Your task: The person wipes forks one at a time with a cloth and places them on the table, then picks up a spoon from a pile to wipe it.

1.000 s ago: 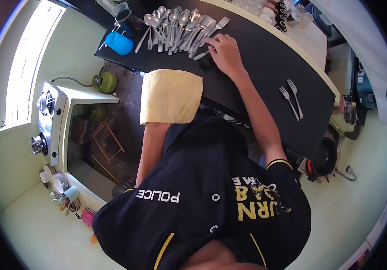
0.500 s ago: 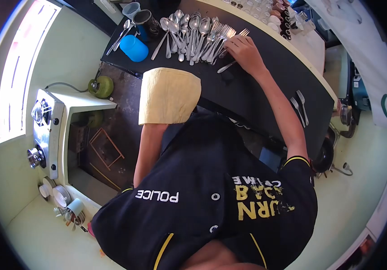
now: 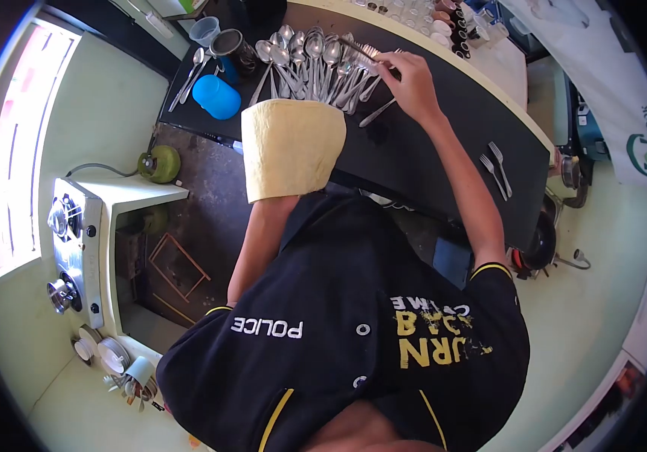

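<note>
A yellow cloth (image 3: 293,147) is draped over my left hand, so its fingers are hidden and only the wrist shows below. My right hand (image 3: 412,84) is over the right end of a heap of cutlery, its fingers pinching a thin, dark-looking piece of cutlery (image 3: 359,48) that points up and left. The heap holds many metal spoons (image 3: 314,49) and forks, bowls and tines toward the far side. Near my right hand, a single utensil handle (image 3: 376,113) sticks out toward me. Farther right, two forks (image 3: 497,167) lie side by side on the black counter (image 3: 444,188).
Left of the heap are a blue cup (image 3: 216,98), a dark tumbler (image 3: 229,45), a clear cup (image 3: 204,30) and a few loose spoons (image 3: 188,83). Glasses and cups (image 3: 451,30) line the far side. A gas stove (image 3: 75,241) and green gas cylinder (image 3: 159,164) are at left.
My right hand has lifted off the forks with a piece of cutlery that now points up-left. The cloth-covered left hand has shifted right and a little toward the heap.
</note>
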Available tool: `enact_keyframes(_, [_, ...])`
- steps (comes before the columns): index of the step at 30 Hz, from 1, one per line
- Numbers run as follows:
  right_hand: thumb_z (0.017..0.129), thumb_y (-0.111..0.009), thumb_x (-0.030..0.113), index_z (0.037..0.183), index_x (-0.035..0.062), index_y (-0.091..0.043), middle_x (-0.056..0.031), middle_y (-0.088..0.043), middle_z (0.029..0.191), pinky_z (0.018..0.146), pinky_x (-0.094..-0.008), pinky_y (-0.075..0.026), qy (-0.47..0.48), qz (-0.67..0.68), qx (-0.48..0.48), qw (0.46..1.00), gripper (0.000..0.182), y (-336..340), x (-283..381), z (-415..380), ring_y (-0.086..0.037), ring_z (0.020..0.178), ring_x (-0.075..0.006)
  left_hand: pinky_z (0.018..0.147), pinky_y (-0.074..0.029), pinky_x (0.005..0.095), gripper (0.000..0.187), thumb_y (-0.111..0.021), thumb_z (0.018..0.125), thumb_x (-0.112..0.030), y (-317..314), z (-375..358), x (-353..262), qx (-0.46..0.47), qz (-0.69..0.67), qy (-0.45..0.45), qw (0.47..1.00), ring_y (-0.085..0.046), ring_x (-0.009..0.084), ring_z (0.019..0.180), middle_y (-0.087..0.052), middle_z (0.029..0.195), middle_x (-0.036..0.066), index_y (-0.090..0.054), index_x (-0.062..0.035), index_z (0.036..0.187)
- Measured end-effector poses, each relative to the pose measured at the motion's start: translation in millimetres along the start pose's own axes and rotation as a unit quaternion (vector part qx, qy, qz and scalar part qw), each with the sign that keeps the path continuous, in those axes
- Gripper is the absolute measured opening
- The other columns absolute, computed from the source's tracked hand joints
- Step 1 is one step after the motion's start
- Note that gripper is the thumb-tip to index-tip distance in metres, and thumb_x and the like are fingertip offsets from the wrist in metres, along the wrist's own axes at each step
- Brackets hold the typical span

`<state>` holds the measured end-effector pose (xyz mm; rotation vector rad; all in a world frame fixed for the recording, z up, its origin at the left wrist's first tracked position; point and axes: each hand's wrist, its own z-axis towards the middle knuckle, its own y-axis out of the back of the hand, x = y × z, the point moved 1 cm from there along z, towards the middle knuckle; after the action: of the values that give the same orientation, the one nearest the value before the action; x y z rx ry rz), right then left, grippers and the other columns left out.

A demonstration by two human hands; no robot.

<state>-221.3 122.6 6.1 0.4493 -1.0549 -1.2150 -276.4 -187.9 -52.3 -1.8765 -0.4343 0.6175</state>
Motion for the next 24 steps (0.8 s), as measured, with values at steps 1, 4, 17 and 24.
enact_keyframes(1, [0.100, -0.068, 0.020, 0.109, 0.0051, -0.071, -0.0024, -0.066, 0.080, 0.073, -0.0294, -0.050, -0.096, 0.105, 0.014, 0.990, 0.017, 8.3, 15.6, -0.5, -0.064, 0.075, -0.0134, 0.103, -0.053, 0.0416, 0.043, -0.052, 0.107, -0.036, -4.2, 4.2, 4.4, -0.006, 0.003, -0.007, 1.000, -0.062, 0.0232, 0.125, -0.064, 0.136, 0.007, -0.057, -0.0112, 0.142])
enact_keyframes(4, [0.106, -0.061, 0.020, 0.113, 0.0033, -0.066, 0.0011, -0.058, 0.071, 0.055, -0.0227, -0.042, -0.240, 0.309, 0.025, 0.920, 0.019, 15.7, 41.1, -17.0, -0.054, 0.062, -0.0037, 0.103, -0.053, 0.0409, 0.043, -0.053, 0.107, -0.036, -18.3, 16.1, 26.4, -0.027, 0.024, -0.031, 0.999, -0.062, 0.0226, 0.125, -0.064, 0.136, 0.007, -0.057, -0.0110, 0.142])
enact_keyframes(17, [0.109, -0.043, 0.022, 0.112, 0.0051, -0.044, -0.0313, -0.068, 0.093, 0.072, -0.0624, -0.048, -0.314, 0.190, 0.015, 0.930, 0.017, 46.5, 104.9, -92.2, -0.064, 0.090, -0.0546, 0.082, -0.055, 0.0263, 0.024, -0.060, 0.106, -0.019, -72.2, 36.1, 137.2, 0.084, 0.335, -0.100, 0.933, -0.065, 0.0084, 0.096, -0.066, 0.109, 0.001, -0.063, -0.0048, 0.125])
enact_keyframes(24, [0.110, -0.043, 0.024, 0.110, 0.0046, -0.045, -0.0299, -0.067, 0.090, 0.070, -0.0622, -0.047, -0.300, 0.162, 0.082, 0.937, 0.019, 92.7, 79.7, -140.8, -0.064, 0.086, -0.0531, 0.063, -0.054, 0.0225, 0.012, -0.056, 0.105, -0.017, -59.5, 44.1, 195.6, 0.054, 0.313, -0.105, 0.942, -0.064, 0.0065, 0.075, -0.063, 0.089, -0.002, -0.063, -0.0073, 0.102])
